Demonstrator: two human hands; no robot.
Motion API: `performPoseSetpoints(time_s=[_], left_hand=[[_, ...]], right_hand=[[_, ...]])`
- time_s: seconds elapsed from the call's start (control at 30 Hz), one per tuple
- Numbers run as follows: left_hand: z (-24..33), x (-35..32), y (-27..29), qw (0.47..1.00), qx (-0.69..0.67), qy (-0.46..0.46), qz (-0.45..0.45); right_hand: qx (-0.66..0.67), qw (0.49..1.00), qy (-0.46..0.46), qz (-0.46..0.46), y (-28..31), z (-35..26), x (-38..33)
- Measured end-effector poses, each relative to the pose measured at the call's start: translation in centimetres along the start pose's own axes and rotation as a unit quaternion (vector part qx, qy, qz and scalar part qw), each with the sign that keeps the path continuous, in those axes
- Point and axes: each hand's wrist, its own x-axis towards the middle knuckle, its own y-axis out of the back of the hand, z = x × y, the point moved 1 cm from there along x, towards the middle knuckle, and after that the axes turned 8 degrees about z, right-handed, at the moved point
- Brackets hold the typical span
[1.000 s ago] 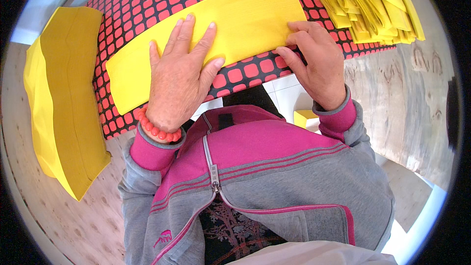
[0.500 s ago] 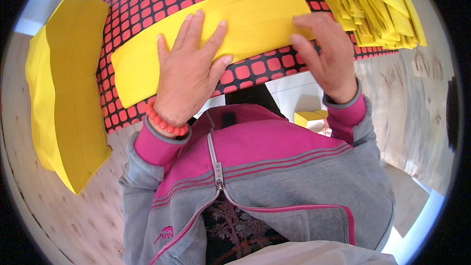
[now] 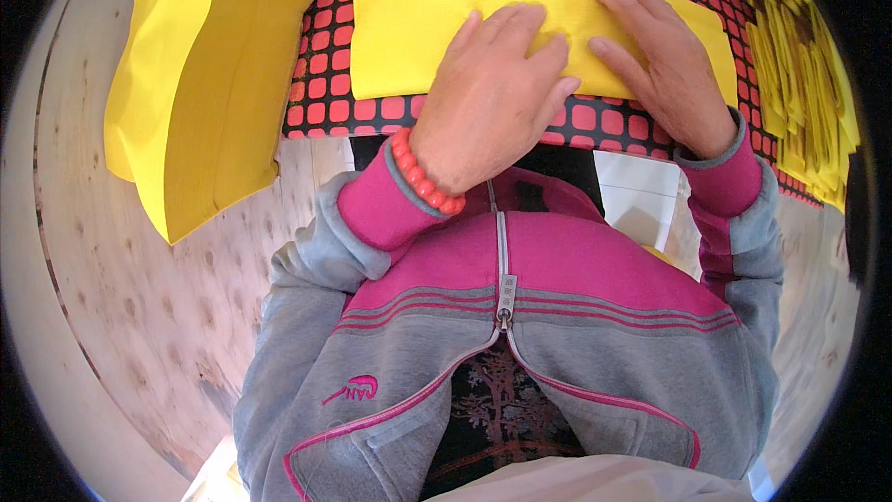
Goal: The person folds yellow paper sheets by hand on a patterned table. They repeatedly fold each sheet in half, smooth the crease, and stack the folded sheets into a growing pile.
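A long folded strip of yellow cloth-like sheet (image 3: pixel 409 33) lies flat on a red-and-black checked covering (image 3: pixel 325 88). My left hand (image 3: pixel 492 84), with a red bead bracelet (image 3: pixel 423 177) at the wrist, rests palm down on the strip's middle, fingers apart and slightly bent. To its right, my right hand (image 3: pixel 669 70) lies over the same strip with its fingers and thumb spread. The cloth between the two hands looks slightly rumpled. Neither hand grips anything.
A larger yellow sheet (image 3: pixel 223 84) with a lengthwise fold hangs over the left edge of the covering. Several folded yellow strips (image 3: pixel 808 93) are piled at the far right. Pale wooden boards (image 3: pixel 139 307) lie on the left, and light floor tiles (image 3: pixel 636 195) show below the table edge.
The whole view has shifted. My right hand has come down from the strip's right end onto its surface, nearer my left hand. My left hand's fingers are more bent now.
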Motion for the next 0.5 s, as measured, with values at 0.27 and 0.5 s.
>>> performPoseSetpoints(time_s=[0.27,0.5], left_hand=[[-0.1,-2.5,4.0,0.991,0.106,0.065,-0.051],[-1.7,-4.4,4.2,0.994,0.105,0.033,0.003]], right_hand=[[-0.012,1.000,0.018,-0.001,0.3,0.1,-0.2],[0.003,1.000,0.026,-0.001,0.5,-0.2,-0.1]])
